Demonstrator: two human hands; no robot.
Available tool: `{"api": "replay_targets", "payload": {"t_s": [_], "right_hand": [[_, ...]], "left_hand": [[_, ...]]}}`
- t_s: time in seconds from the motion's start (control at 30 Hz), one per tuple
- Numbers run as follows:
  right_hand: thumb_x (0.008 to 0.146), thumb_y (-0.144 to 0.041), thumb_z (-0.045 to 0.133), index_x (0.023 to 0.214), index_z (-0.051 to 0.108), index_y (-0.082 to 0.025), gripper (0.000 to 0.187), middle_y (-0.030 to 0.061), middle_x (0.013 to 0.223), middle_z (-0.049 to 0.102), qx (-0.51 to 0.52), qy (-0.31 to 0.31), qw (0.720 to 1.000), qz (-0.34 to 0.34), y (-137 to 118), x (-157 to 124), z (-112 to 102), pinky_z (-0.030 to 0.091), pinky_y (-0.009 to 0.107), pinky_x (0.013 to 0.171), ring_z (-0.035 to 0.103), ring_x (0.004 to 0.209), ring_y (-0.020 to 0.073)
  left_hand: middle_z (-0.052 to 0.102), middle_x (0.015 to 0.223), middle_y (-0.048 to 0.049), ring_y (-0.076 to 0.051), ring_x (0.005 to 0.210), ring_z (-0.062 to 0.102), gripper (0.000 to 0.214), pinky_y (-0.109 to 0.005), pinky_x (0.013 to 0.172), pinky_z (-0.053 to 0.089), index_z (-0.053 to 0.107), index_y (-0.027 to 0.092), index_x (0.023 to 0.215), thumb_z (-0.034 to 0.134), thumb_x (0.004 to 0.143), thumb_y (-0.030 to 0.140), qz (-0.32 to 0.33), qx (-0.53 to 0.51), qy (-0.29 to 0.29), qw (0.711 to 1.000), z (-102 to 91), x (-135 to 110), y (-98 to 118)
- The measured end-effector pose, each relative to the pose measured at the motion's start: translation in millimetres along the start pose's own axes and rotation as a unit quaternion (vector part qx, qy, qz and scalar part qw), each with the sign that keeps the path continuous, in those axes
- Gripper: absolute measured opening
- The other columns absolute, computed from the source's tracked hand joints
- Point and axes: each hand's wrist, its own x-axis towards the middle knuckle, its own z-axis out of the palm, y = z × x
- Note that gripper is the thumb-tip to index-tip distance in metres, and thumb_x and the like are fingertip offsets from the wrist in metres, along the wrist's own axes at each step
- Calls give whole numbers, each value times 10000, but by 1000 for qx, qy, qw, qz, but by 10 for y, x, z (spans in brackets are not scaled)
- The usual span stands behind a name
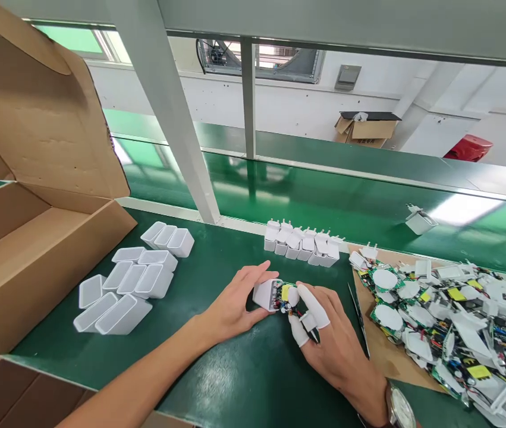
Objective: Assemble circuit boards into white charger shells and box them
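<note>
My left hand point(235, 303) grips a white charger shell point(265, 293) low over the green table point(217, 368). My right hand point(330, 342), with white finger cots on thumb and two fingers, pinches a small circuit board point(285, 295) whose end sits in the shell's open mouth. Both hands meet in the middle of the view, just in front of a row of assembled white plugs point(302, 242).
Several empty white shells point(128, 284) lie at the left beside a large open cardboard box point(25, 196). A heap of circuit boards and plug caps point(453, 321) rests on cardboard at the right, with tweezers point(358, 315) at its edge. One plug point(420, 220) sits on the conveyor belt beyond.
</note>
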Motion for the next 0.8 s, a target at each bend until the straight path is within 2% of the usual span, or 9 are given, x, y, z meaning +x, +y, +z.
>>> {"api": "replay_targets", "payload": {"t_s": [0.23,0.57,0.8], "right_hand": [[955,-49,523,1614,241,-214,735,162,1303,638,-7,-12,1000,6,-16,-46,45,615,522,909,607,1105,319],[955,-50,519,1613,249,-187,725,156,1284,640,-13,-18,1000,19,-11,-41,38,605,505,918,583,1114,321],[965,-55,516,1596,278,-141,680,177,1295,635,-23,-18,999,12,-23,-28,8,605,507,900,572,1112,324]], "left_hand": [[638,1438,-103,-294,1358,537,893,-530,1134,466,102,338,1646,690,976,291,17,14,11,1000,43,19,28],[638,1441,-88,-279,1360,539,927,-504,1143,459,124,347,1639,742,949,308,-2,9,2,1000,52,33,31],[634,1437,-116,-282,1359,557,916,-502,1130,476,158,310,1639,752,942,306,7,0,12,1000,68,42,28]]}}
